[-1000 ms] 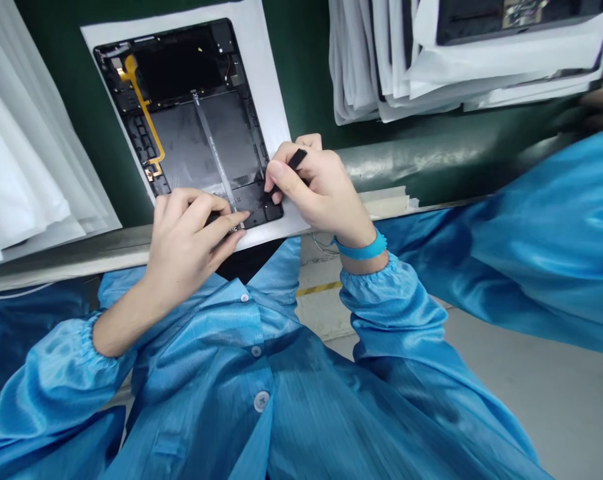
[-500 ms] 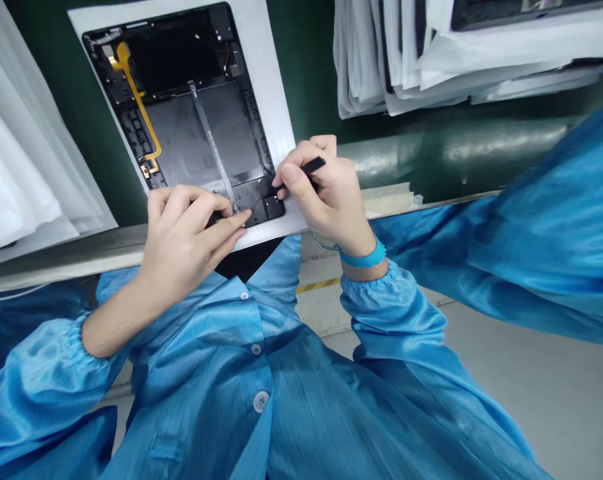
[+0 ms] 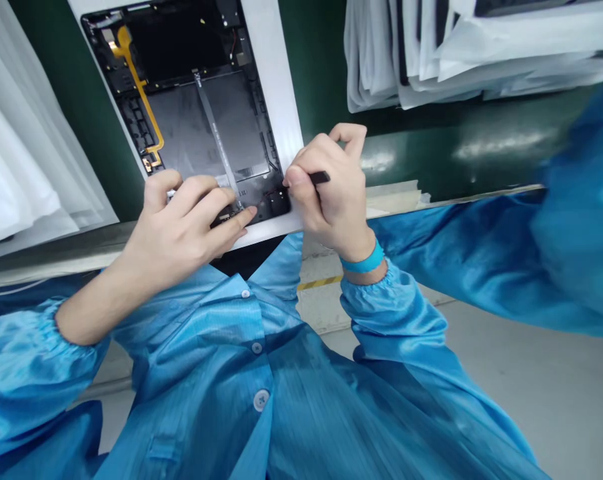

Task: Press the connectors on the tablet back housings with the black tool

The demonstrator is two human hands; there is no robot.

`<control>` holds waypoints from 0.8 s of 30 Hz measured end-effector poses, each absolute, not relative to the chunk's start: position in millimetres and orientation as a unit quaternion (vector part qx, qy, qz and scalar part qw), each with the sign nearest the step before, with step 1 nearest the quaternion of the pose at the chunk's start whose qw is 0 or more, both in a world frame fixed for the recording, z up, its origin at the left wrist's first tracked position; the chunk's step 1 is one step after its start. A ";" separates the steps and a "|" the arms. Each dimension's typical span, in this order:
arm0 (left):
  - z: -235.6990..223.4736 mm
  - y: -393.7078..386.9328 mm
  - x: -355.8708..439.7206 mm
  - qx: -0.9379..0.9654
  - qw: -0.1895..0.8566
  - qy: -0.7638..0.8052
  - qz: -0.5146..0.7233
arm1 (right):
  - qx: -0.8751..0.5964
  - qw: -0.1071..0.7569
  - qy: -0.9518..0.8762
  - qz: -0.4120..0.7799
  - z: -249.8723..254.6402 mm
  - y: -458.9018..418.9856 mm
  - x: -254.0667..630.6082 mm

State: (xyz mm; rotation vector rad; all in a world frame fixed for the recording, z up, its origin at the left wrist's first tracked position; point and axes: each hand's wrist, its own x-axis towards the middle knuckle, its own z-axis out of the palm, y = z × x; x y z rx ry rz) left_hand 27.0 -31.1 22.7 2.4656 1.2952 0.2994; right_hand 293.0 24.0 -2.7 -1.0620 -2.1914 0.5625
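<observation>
Right hand (image 3: 331,200) pinches a black spudger (image 3: 320,177), tip at the 5 o'clock corner of the open tablet (image 3: 206,113); tablet lies flat on a white sheet (image 3: 276,87); left hand (image 3: 176,223) curls over its lower edge, grip unclear.

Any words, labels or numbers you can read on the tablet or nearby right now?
No word, brand or number can be read.
The grey strip across the tablet back has small printing along it, too small to read.
The black stick in the right hand shows no marking.
</observation>
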 end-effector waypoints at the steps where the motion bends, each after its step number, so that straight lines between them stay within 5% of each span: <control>1: 23.4 -29.7 25.6 0.867 0.178 0.453 0.106 | -0.412 0.319 -0.824 0.225 -1.3 21.7 292.1; 9: 24.3 -24.2 7.4 0.914 0.112 0.368 0.127 | -0.461 0.325 -0.726 0.395 6.8 -0.5 280.2; 24: 24.5 -15.0 -4.6 0.954 -0.057 0.276 0.103 | -0.368 0.355 -0.794 0.330 -12.2 4.2 276.2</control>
